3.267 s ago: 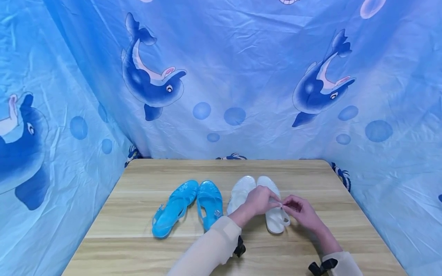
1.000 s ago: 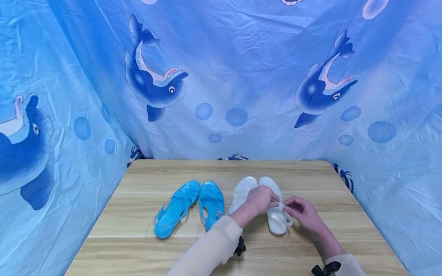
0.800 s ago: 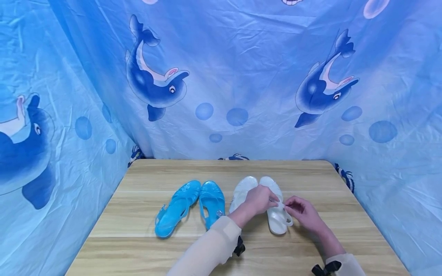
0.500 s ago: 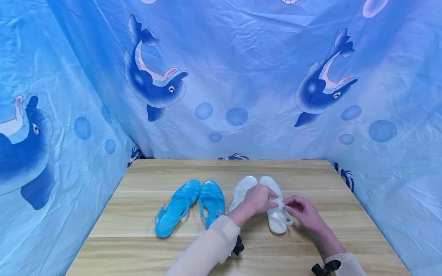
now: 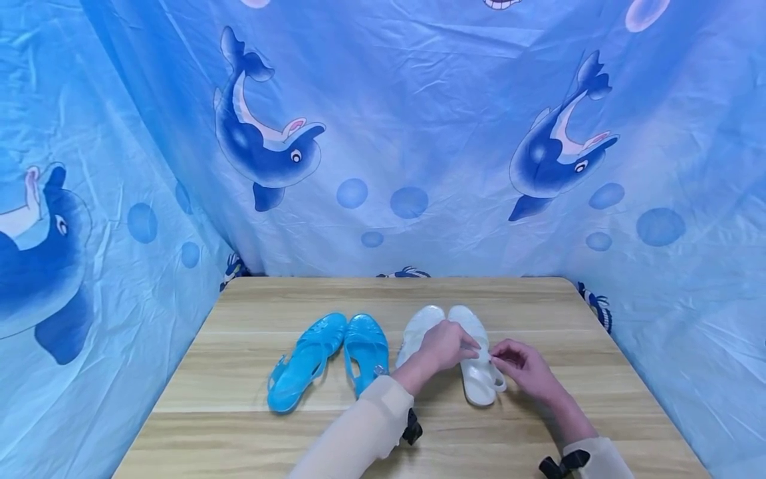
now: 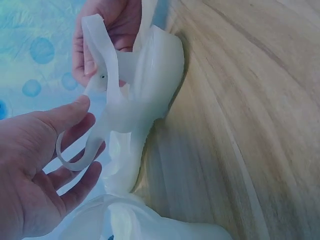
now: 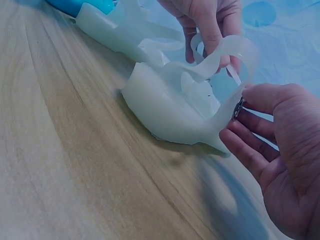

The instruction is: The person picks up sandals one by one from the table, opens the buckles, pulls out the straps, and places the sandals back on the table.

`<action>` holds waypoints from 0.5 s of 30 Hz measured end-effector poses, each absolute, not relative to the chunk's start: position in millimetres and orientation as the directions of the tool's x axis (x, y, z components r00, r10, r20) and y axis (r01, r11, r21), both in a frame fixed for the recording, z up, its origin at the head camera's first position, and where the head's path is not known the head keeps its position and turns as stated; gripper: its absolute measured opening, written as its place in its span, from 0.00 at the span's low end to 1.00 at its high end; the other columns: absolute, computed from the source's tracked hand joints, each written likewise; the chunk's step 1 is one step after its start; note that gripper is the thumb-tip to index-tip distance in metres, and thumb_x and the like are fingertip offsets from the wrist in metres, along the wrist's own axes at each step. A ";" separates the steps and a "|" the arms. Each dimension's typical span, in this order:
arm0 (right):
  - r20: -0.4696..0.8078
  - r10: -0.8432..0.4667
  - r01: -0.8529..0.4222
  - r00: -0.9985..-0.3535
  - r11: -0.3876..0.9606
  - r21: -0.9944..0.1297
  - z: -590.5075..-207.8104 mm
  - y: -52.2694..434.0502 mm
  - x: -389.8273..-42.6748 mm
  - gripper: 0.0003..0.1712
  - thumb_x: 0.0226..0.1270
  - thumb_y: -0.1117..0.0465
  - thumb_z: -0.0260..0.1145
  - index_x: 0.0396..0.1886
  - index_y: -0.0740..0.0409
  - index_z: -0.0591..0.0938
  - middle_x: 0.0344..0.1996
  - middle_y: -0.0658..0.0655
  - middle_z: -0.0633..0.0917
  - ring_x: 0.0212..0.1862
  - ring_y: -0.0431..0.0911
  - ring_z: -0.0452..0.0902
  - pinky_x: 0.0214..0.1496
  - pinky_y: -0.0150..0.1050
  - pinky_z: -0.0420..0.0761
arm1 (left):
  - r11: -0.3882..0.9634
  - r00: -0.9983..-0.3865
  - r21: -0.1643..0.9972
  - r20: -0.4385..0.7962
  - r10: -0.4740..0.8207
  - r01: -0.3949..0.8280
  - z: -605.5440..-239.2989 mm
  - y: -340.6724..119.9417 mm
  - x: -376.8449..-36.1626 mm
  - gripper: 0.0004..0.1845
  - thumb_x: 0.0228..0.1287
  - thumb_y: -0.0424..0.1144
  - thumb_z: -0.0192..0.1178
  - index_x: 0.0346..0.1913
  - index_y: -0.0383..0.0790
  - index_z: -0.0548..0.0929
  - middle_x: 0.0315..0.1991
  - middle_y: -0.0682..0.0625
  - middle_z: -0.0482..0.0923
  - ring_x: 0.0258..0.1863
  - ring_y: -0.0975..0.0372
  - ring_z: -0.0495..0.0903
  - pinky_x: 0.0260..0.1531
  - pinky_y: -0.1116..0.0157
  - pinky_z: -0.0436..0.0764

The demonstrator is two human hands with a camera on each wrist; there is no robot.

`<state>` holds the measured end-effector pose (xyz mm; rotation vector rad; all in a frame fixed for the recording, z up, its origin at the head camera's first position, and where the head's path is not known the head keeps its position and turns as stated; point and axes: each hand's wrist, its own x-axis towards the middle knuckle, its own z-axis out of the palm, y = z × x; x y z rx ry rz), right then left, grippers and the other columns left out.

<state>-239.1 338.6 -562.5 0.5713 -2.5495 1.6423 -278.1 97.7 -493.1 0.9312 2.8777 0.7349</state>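
Observation:
A pair of translucent white sandals lies on the table. Over the right white sandal, my left hand pinches its thin ankle strap between thumb and fingers; in the left wrist view the strap bends in a loop through them. At that sandal's outer side, my right hand pinches the strap's other part, where a small metal buckle shows by the thumb in the right wrist view. The left white sandal lies alongside, partly covered by my left hand.
Two blue sandals, the left one and the right one, lie left of the white pair. My left sleeve hides the right one's heel. Blue dolphin-print cloth surrounds the wooden table.
Both hands stay at the right white sandal. Over the last second, my left hand has drawn slightly left, widening the gap between the hands. The right hand has barely moved.

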 end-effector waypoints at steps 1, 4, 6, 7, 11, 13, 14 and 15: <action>0.244 -0.275 -0.336 -0.930 0.363 -0.869 -562.7 338.5 -239.0 0.07 0.76 0.66 0.68 0.49 0.62 0.85 0.45 0.65 0.87 0.45 0.36 0.84 0.47 0.30 0.85 | 0.707 -0.823 0.456 0.113 0.557 0.541 -492.4 96.7 -278.1 0.07 0.67 0.48 0.74 0.45 0.58 0.96 0.41 0.64 0.93 0.39 0.73 0.87 0.37 0.77 0.79; 0.236 -0.260 -0.323 -0.936 0.376 -0.868 -562.9 338.9 -237.9 0.07 0.76 0.65 0.69 0.49 0.62 0.85 0.45 0.64 0.88 0.45 0.36 0.85 0.47 0.30 0.85 | 0.699 -0.826 0.478 0.111 0.552 0.532 -489.9 95.1 -278.5 0.06 0.67 0.47 0.75 0.45 0.57 0.96 0.41 0.63 0.93 0.42 0.71 0.88 0.42 0.76 0.81; 0.228 -0.245 -0.312 -0.942 0.394 -0.864 -563.1 338.3 -237.8 0.07 0.76 0.64 0.69 0.49 0.61 0.86 0.45 0.63 0.88 0.45 0.36 0.85 0.48 0.30 0.85 | 0.695 -0.826 0.484 0.115 0.552 0.532 -488.7 94.1 -279.1 0.06 0.67 0.47 0.75 0.45 0.56 0.96 0.42 0.63 0.93 0.43 0.70 0.89 0.44 0.75 0.82; 0.222 -0.238 -0.304 -0.946 0.401 -0.864 -563.1 337.9 -237.9 0.08 0.76 0.63 0.70 0.49 0.61 0.86 0.45 0.63 0.88 0.45 0.35 0.84 0.48 0.30 0.85 | 0.693 -0.825 0.487 0.114 0.554 0.532 -488.4 93.6 -279.4 0.07 0.67 0.47 0.75 0.46 0.56 0.96 0.42 0.63 0.93 0.44 0.70 0.89 0.44 0.75 0.82; 0.216 -0.219 -0.292 -0.951 0.416 -0.861 -562.7 336.8 -237.2 0.08 0.75 0.62 0.71 0.49 0.60 0.87 0.45 0.62 0.89 0.45 0.35 0.84 0.48 0.30 0.84 | 0.681 -0.830 0.517 0.114 0.546 0.519 -488.9 92.0 -281.0 0.08 0.69 0.47 0.73 0.48 0.56 0.95 0.44 0.62 0.93 0.41 0.71 0.89 0.41 0.76 0.81; 0.216 -0.211 -0.287 -0.953 0.412 -0.865 -562.3 336.6 -236.1 0.08 0.75 0.62 0.71 0.48 0.61 0.87 0.45 0.62 0.89 0.45 0.35 0.84 0.48 0.29 0.84 | 0.680 -0.840 0.534 0.116 0.529 0.502 -489.2 91.2 -281.8 0.09 0.70 0.47 0.73 0.49 0.56 0.95 0.45 0.62 0.93 0.39 0.72 0.88 0.39 0.76 0.81; 0.220 -0.213 -0.291 -0.952 0.414 -0.862 -562.5 336.8 -235.6 0.08 0.75 0.63 0.70 0.49 0.62 0.87 0.45 0.62 0.89 0.45 0.35 0.85 0.48 0.29 0.84 | 0.677 -0.846 0.546 0.121 0.520 0.494 -489.1 90.9 -282.2 0.09 0.70 0.47 0.72 0.49 0.55 0.95 0.45 0.61 0.93 0.38 0.72 0.88 0.38 0.75 0.81; 0.220 -0.216 -0.293 -0.951 0.418 -0.860 -562.6 337.2 -234.9 0.09 0.76 0.63 0.70 0.50 0.62 0.86 0.45 0.63 0.89 0.45 0.35 0.85 0.48 0.29 0.85 | 0.673 -0.851 0.558 0.125 0.511 0.486 -489.0 90.7 -282.5 0.09 0.70 0.47 0.72 0.50 0.54 0.95 0.45 0.60 0.93 0.37 0.71 0.87 0.37 0.75 0.81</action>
